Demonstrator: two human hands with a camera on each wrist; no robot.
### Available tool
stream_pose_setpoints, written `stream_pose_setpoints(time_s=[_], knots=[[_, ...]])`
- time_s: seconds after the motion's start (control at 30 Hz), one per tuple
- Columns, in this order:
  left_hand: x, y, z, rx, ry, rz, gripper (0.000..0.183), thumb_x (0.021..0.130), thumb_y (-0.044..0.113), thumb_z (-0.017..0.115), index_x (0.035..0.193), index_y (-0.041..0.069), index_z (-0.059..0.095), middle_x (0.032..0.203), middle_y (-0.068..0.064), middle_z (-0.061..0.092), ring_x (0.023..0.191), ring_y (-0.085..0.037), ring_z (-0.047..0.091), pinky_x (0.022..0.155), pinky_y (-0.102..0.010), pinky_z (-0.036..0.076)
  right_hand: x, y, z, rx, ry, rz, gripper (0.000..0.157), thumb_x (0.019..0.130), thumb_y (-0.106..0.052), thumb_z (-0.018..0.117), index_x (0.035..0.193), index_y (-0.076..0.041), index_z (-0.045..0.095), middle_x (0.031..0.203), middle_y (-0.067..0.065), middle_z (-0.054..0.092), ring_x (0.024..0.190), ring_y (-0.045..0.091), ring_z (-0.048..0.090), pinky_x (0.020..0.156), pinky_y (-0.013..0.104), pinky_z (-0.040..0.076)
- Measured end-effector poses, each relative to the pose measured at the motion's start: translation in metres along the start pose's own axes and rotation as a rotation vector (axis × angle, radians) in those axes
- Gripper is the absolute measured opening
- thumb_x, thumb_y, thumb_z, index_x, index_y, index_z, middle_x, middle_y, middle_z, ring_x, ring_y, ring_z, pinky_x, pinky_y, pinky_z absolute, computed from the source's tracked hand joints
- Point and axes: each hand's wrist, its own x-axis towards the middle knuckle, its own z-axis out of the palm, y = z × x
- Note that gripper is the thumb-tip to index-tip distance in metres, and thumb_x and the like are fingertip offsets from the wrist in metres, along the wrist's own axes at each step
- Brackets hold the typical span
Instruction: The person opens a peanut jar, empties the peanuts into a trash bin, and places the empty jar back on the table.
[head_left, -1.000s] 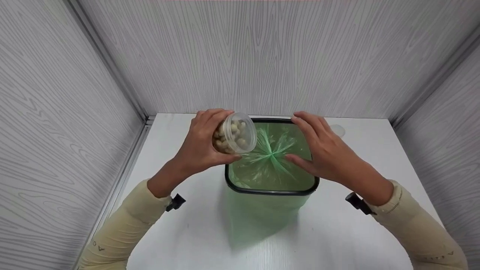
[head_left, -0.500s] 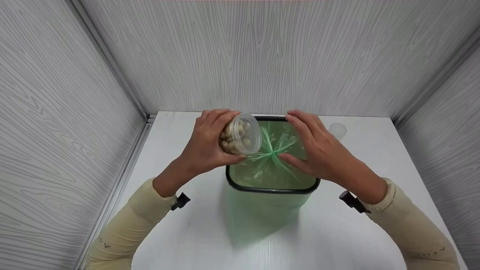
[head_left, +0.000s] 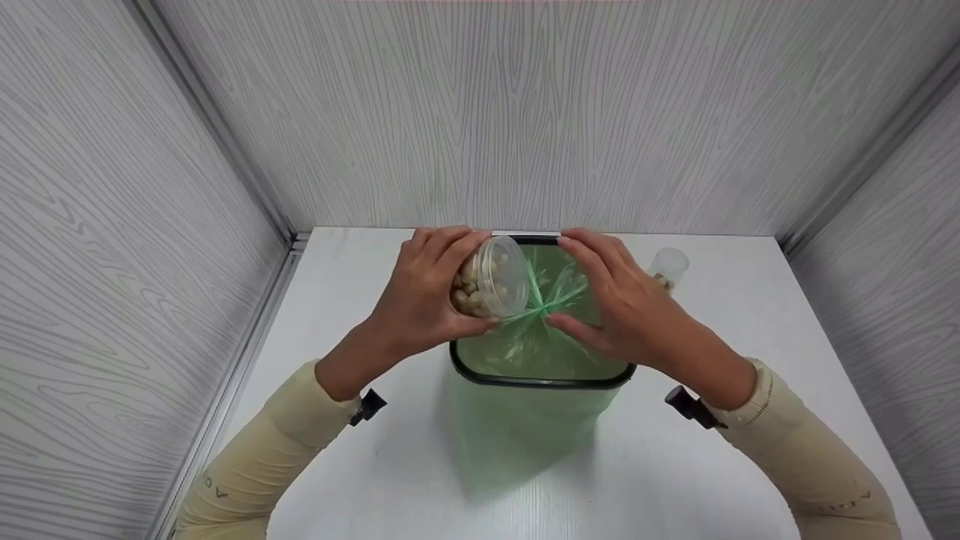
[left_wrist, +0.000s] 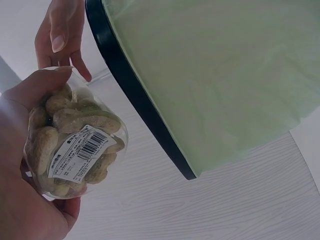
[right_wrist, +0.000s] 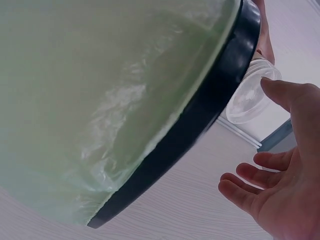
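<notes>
My left hand (head_left: 424, 300) grips a clear plastic jar of unshelled peanuts (left_wrist: 75, 140), tipped sideways with its translucent lid end (head_left: 506, 276) facing right. A white barcode label (left_wrist: 82, 152) shows on the jar's base in the left wrist view. My right hand (head_left: 630, 300) is held a short way to the right of the jar, fingers spread and curved, holding nothing. Both hands are above a bin with a black rim (head_left: 544, 382), lined with a pale green plastic bag (head_left: 525, 360). The bag's gathered green centre (head_left: 543, 309) shows between the hands.
Behind my right hand, partly hidden by it, a second clear container (head_left: 670, 262) with some peanuts in it is on the white table (head_left: 337, 480). Grey wood-grain panels (head_left: 480, 112) enclose the table at the back and both sides.
The left hand has moved to the right with the jar, and the right hand has moved left, narrowing the gap between them. More of the second container is uncovered.
</notes>
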Motion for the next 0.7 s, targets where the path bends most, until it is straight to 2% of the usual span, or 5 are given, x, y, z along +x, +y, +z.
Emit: stream_pose_setpoints(time_s=[0.23,0.47,0.7], knots=[[0.005,0.004,0.004,0.097,0.028,0.062,0.094,0.068,0.045,0.095,0.144,0.009,0.055,0.135,-0.012,0.061,0.117,-0.03,0.052,0.094,-0.05,0.047,0.003,-0.003,0.004,0.023,-0.011,0.01,0.091,0.09,-0.04,0.081,0.154,0.004,0.034,0.155,0.022,0.043,0.142,0.036,0.045,0.112,0.05,0.049],[0.004,0.008,0.007,0.216,0.071,0.131,0.089,0.071,0.049,0.092,0.142,0.008,0.056,0.131,-0.012,0.062,0.114,-0.029,0.053,0.091,-0.049,0.049,0.005,-0.007,0.01,0.067,0.025,-0.014,0.088,0.094,-0.047,0.074,0.153,0.006,0.034,0.154,0.023,0.044,0.142,0.036,0.046,0.112,0.049,0.048],[0.004,0.012,0.009,0.253,0.095,0.172,0.086,0.075,0.048,0.089,0.143,0.007,0.056,0.132,-0.012,0.063,0.115,-0.03,0.054,0.093,-0.049,0.05,0.006,-0.009,0.012,0.125,0.001,0.016,0.087,0.096,-0.05,0.069,0.155,0.002,0.032,0.155,0.024,0.042,0.144,0.035,0.043,0.114,0.051,0.046]])
